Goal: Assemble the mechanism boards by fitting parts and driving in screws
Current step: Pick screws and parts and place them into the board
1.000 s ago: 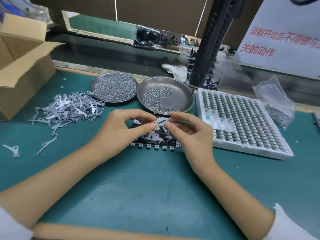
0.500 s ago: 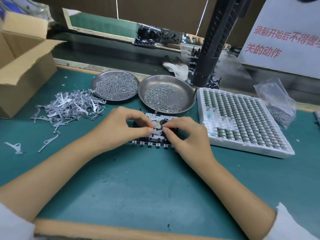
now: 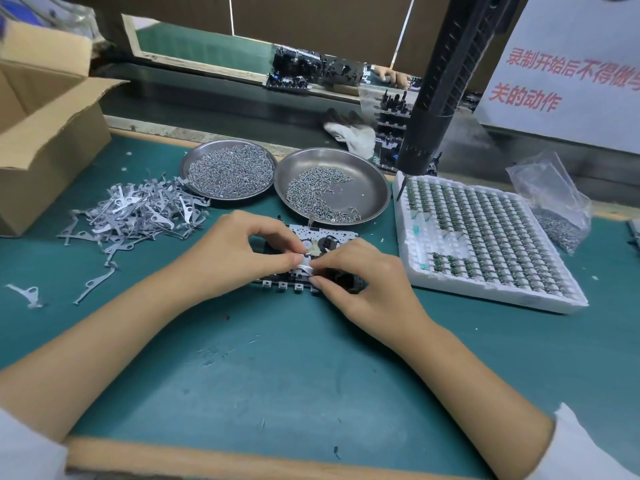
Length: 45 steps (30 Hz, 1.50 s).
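A mechanism board [image 3: 323,237] lies flat on the green mat in the middle, half hidden under my hands. My left hand [image 3: 232,254] and my right hand [image 3: 363,275] meet over it, fingertips pinching a small flat metal lever [image 3: 306,264] against the board's near part. Two steel dishes stand behind: the left dish [image 3: 185,164] is full of small screws, the right dish [image 3: 374,181] holds a thinner heap of screws. A heap of grey metal levers [image 3: 138,211] lies at the left. A black electric screwdriver [image 3: 440,84] hangs above the right dish's edge.
A white foam tray [image 3: 485,292] of small green-topped parts sits at the right, a plastic bag of screws [image 3: 554,216] behind it. An open cardboard box [image 3: 45,126] stands at the far left. A conveyor with more boards and a white glove [image 3: 349,133] runs along the back.
Both hands have come down and nearer on the board, with the small lever pinched between them now lying against the board's near part.
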Each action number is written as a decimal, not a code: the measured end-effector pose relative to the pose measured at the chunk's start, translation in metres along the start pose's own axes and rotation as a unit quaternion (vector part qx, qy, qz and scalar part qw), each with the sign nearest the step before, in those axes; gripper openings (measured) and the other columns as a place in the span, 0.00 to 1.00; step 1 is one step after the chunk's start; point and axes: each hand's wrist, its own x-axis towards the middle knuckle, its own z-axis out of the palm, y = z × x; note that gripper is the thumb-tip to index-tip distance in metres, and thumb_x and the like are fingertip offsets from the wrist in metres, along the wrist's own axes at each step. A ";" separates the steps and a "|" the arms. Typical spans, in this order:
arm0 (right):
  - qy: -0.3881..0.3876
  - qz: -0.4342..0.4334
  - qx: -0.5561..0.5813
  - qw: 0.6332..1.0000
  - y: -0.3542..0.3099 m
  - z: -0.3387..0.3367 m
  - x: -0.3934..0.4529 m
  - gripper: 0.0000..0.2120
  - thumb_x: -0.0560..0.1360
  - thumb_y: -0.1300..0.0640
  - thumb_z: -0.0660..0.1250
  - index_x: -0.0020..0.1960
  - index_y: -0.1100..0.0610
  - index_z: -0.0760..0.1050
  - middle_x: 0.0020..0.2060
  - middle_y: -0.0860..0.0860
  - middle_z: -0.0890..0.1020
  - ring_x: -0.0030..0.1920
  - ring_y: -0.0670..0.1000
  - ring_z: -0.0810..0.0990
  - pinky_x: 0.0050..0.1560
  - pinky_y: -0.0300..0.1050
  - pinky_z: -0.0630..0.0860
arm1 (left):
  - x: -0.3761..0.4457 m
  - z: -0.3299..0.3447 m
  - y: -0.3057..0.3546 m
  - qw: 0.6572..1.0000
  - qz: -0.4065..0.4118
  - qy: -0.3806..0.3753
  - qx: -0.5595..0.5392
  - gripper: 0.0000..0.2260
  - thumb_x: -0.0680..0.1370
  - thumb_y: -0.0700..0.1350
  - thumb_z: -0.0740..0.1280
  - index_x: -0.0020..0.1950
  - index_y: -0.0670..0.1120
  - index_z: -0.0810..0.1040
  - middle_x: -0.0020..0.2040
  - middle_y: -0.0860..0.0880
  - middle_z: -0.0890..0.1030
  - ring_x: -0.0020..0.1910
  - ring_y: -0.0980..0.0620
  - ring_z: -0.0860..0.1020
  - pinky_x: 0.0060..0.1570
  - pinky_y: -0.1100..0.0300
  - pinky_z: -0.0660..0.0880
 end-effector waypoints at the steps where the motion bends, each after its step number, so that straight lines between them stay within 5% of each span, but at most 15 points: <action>1: -0.003 -0.007 -0.006 1.000 0.000 -0.001 0.000 0.08 0.70 0.64 0.73 0.49 0.59 0.83 0.40 0.50 0.83 0.43 0.50 0.77 0.47 0.42 0.74 | 0.000 0.000 0.000 1.000 -0.002 0.002 -0.001 0.06 0.69 0.41 0.76 0.40 0.52 0.84 0.36 0.55 0.83 0.38 0.62 0.79 0.41 0.74 0.71; 12: 0.034 -0.017 -0.015 0.999 0.000 0.004 -0.003 0.08 0.70 0.68 0.72 0.48 0.60 0.82 0.37 0.51 0.82 0.41 0.51 0.76 0.42 0.38 0.72 | -0.002 0.002 0.001 1.000 0.008 -0.018 -0.005 0.07 0.69 0.43 0.76 0.43 0.54 0.83 0.37 0.55 0.84 0.39 0.62 0.80 0.44 0.74 0.72; 20: 0.045 -0.012 -0.021 0.999 0.000 0.005 -0.003 0.09 0.69 0.70 0.70 0.47 0.60 0.82 0.37 0.52 0.82 0.40 0.56 0.79 0.42 0.46 0.73 | -0.005 0.009 0.005 1.000 0.018 -0.002 0.004 0.08 0.69 0.43 0.75 0.45 0.54 0.84 0.39 0.60 0.82 0.41 0.63 0.80 0.43 0.75 0.70; 29: 0.037 0.072 0.048 0.996 0.000 -0.003 -0.001 0.07 0.71 0.66 0.71 0.48 0.60 0.83 0.40 0.51 0.83 0.42 0.45 0.78 0.46 0.30 0.71 | -0.004 0.009 0.003 1.000 0.002 -0.009 -0.023 0.09 0.70 0.43 0.75 0.47 0.55 0.83 0.38 0.55 0.84 0.40 0.57 0.81 0.45 0.68 0.75; 38: -0.005 0.037 -0.003 0.999 0.002 -0.004 -0.002 0.02 0.71 0.67 0.72 0.43 0.63 0.82 0.46 0.54 0.80 0.46 0.48 0.77 0.49 0.36 0.72 | -0.004 0.010 0.001 0.999 -0.017 -0.003 -0.046 0.10 0.70 0.42 0.75 0.47 0.54 0.83 0.37 0.54 0.84 0.38 0.59 0.79 0.46 0.65 0.75; 45: 0.019 0.010 -0.096 0.995 -0.008 0.006 -0.004 0.02 0.71 0.70 0.67 0.42 0.67 0.79 0.42 0.58 0.79 0.44 0.59 0.77 0.46 0.47 0.71 | -0.003 0.014 0.003 0.998 -0.026 0.004 -0.052 0.11 0.70 0.37 0.74 0.46 0.53 0.83 0.32 0.53 0.82 0.36 0.65 0.77 0.42 0.75 0.70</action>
